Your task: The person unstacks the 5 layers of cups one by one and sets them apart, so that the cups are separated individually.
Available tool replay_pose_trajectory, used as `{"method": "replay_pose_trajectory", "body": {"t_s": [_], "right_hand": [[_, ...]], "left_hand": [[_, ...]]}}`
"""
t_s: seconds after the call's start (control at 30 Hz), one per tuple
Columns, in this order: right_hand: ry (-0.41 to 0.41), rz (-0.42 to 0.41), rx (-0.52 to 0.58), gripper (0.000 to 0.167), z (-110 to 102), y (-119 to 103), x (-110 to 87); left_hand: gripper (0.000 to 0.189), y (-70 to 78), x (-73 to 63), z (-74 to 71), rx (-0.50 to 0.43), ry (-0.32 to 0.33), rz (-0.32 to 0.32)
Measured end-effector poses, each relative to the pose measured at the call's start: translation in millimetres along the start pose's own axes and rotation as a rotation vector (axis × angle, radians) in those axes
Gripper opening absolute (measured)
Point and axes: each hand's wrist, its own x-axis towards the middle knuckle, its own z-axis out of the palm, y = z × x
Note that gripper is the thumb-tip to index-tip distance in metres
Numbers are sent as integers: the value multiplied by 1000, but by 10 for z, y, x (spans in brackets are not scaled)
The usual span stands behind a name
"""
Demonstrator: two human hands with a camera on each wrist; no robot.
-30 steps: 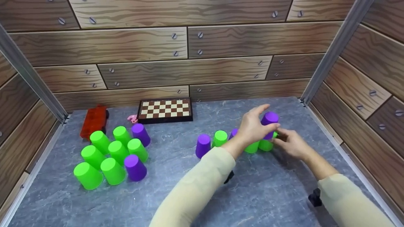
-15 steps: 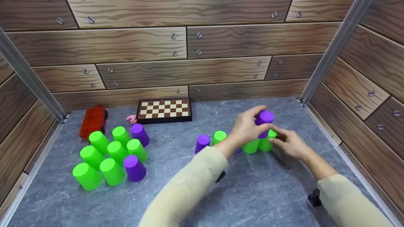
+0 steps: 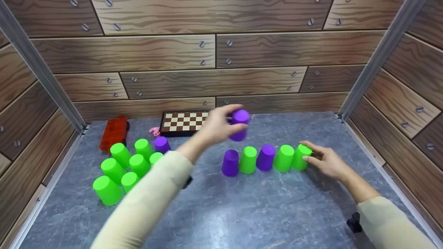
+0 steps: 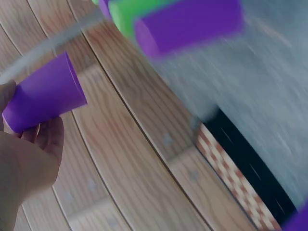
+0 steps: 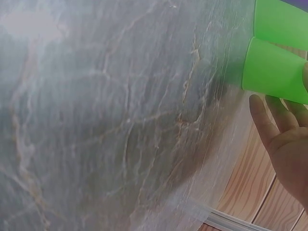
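My left hand (image 3: 216, 128) holds a purple cup (image 3: 239, 127) in the air, behind and above the left part of a row of upside-down cups. Thumb and fingers curl round this cup (image 4: 45, 94) in the left wrist view. From left to right the row has a purple cup (image 3: 230, 164), a green cup (image 3: 248, 160), another purple cup (image 3: 265, 158) and two green ones. At the row's right end, my right hand (image 3: 330, 163) grips the last green cup (image 3: 300, 157) between thumb and fingers; the right wrist view shows fingers beside that cup (image 5: 274, 70).
On the left stands a block of several green cups (image 3: 112, 170) with a purple cup (image 3: 161, 144) at its back; my left sleeve covers part of it. Behind lie a red toy vehicle (image 3: 115, 133), a small pink object (image 3: 154, 131) and a checkered board (image 3: 181, 122). Wood-patterned walls enclose the grey tabletop.
My left hand has carried the purple cup leftward from above the row's right end, uncovering the row's middle cups. My right hand stays at the end green cup. The head view has shifted slightly.
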Motion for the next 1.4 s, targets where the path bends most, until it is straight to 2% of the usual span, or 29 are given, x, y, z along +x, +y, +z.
{"method": "replay_pose_trajectory", "body": {"t_s": [0.13,0.27,0.4,0.5,0.87,1.17,1.4], "right_hand": [[-7,8,24,58,-8,2,-13],[-9,13,19,58,-6,5,-1],[-6,9,-3,58,0,3,14],[-4,9,-3,58,-7,1,5],[-10,27,-12,58,-12,-43,-7],[-17,22,21,58,-5,-26,6],[-15,26,23,58,-3,-28,-14]], "left_hand": [[62,-178,-100,-336,47,11,-10],[58,-361,-223,-600,120,14,-16],[55,-541,-330,-798,179,-5,-30],[56,-667,-376,-893,208,-27,-49],[49,-1012,-481,-1098,361,-105,-120],[46,-1183,-487,-1150,420,-132,-129],[49,-1234,-497,-1139,446,-149,-145]]}}
